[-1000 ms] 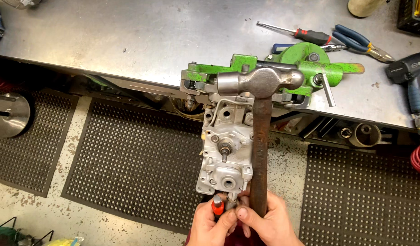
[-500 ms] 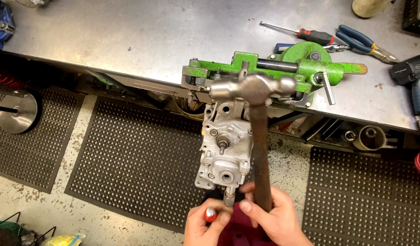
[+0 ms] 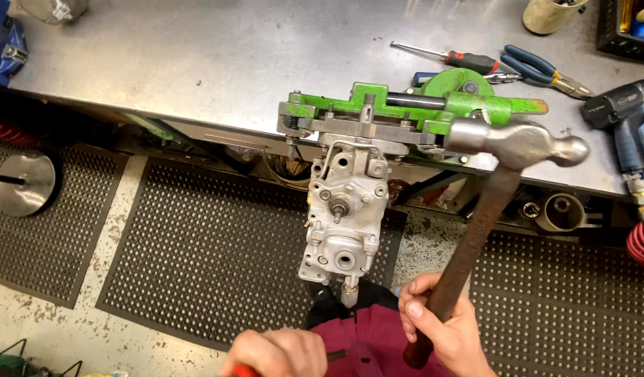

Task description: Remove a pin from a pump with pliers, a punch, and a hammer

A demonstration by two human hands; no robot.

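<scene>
The right hand (image 3: 444, 328) has its grip wrapped tight around the dark wooden handle of a ball-peen hammer (image 3: 475, 237). The handle slants up and to the right, and the steel hammer head (image 3: 517, 143) hangs in front of the table (image 3: 196, 63) edge, to the right of the pump and clear of it. The left hand (image 3: 280, 352) sits low at the near edge, fingers curled shut on a slim tool with a red handle (image 3: 243, 371) and a dark shank pointing right; most of that tool is out of view. Between and above the hands, a grey cast-metal pump body (image 3: 343, 223) hangs down from a green vise (image 3: 405, 112) bolted at the table's near edge. Far right on the table lie a red-handled screwdriver (image 3: 447, 59), blue-handled pliers (image 3: 542, 70) and a dark power tool (image 3: 618, 112). Black perforated mats (image 3: 196, 258) cover the floor below.
</scene>
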